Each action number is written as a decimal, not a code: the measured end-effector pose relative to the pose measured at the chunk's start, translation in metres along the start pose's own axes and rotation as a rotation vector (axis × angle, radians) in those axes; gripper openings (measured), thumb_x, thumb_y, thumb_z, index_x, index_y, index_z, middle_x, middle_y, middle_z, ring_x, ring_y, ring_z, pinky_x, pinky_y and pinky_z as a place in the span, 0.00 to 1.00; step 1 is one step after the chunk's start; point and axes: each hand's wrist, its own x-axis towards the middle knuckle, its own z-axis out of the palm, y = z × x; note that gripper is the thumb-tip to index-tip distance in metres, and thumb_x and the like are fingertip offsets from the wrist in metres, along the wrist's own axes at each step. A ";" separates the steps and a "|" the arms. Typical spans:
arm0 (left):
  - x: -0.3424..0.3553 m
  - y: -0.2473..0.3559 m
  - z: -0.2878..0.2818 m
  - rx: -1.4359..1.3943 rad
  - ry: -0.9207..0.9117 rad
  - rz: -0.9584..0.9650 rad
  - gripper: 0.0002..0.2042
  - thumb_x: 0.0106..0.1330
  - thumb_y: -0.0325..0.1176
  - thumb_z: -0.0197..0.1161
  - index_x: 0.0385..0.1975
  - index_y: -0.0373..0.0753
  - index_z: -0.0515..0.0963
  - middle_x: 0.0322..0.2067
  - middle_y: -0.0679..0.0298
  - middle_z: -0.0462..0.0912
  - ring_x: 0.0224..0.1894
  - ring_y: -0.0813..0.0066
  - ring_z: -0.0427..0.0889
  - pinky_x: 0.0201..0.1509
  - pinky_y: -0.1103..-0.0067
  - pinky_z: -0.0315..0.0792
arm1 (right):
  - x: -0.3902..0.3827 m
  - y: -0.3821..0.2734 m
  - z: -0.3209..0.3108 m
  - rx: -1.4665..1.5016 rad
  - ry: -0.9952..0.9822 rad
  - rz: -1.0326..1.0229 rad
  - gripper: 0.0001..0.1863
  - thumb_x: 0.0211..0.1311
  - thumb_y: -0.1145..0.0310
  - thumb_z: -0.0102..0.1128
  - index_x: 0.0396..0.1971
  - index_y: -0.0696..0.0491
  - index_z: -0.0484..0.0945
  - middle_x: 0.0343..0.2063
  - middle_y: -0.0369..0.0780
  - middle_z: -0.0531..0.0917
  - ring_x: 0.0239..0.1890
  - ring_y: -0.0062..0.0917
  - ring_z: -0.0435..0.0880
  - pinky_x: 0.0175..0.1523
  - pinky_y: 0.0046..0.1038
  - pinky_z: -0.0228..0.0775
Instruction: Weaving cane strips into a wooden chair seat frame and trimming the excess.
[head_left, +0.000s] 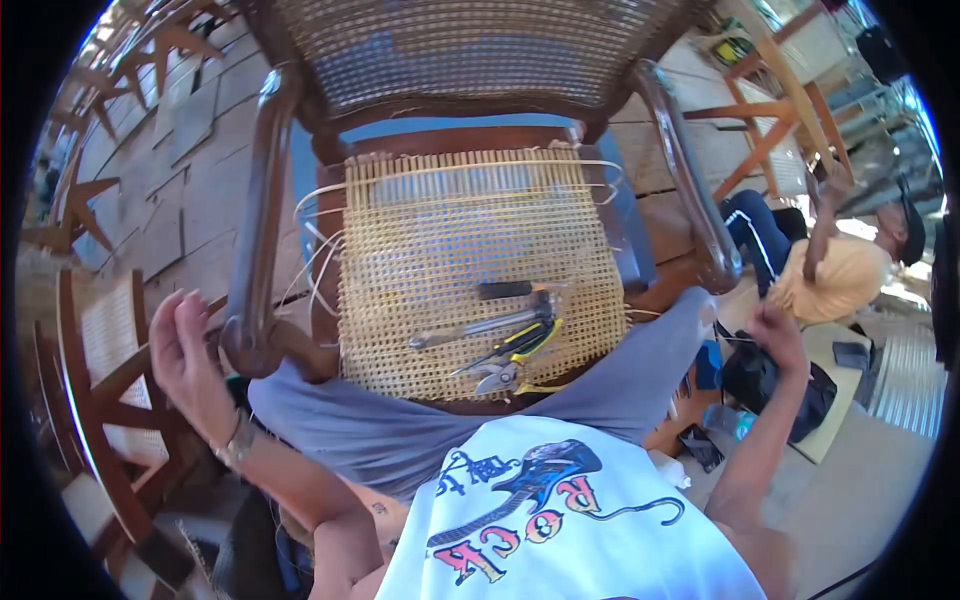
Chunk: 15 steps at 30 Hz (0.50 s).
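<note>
Raised to the left of the wooden armchair's arm, my left hand point(187, 358) has its fingers stretched up and loosely bent, with nothing visible in them. My right hand point(780, 338) is closed in front of the right armrest; a thin pale line shows beside its fingers, too fine to name. Between them is the chair seat of woven cane point(470, 240), with open parallel strands at the far end and loose cane ends point(318, 270) looping out at the left. On the weave lie yellow-handled pruning shears point(497, 378), pliers point(530, 343), a long metal tool point(470, 328) and a black handle point(505, 290).
The dark armrests point(262, 215) flank the seat, and a cane backrest point(470, 50) rises beyond it. Other wooden chairs point(105, 370) stand at the left and far right. A person in a yellow shirt point(835, 275) sits at the right, near a black bag point(775, 385).
</note>
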 end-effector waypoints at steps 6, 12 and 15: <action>0.062 -0.036 0.057 -0.013 -0.251 -0.215 0.17 0.73 0.41 0.56 0.48 0.32 0.76 0.41 0.59 0.82 0.42 0.73 0.81 0.50 0.76 0.74 | 0.124 0.051 -0.030 0.188 0.494 -0.268 0.05 0.65 0.69 0.59 0.31 0.54 0.76 0.20 0.29 0.69 0.20 0.10 0.65 0.25 0.16 0.55; 0.126 -0.183 0.108 0.411 -0.652 0.075 0.24 0.66 0.44 0.63 0.53 0.31 0.73 0.48 0.56 0.80 0.52 0.64 0.78 0.57 0.72 0.70 | 0.282 -0.065 0.091 0.306 -0.139 -0.637 0.12 0.66 0.63 0.58 0.40 0.56 0.76 0.30 0.32 0.76 0.28 0.16 0.76 0.34 0.22 0.70; 0.116 -0.146 0.161 0.665 -0.850 0.242 0.30 0.62 0.46 0.66 0.58 0.33 0.69 0.54 0.52 0.77 0.60 0.63 0.73 0.64 0.71 0.65 | 0.320 -0.109 0.119 -0.091 -0.337 -0.528 0.10 0.70 0.62 0.52 0.40 0.53 0.74 0.36 0.36 0.78 0.27 0.17 0.78 0.34 0.24 0.71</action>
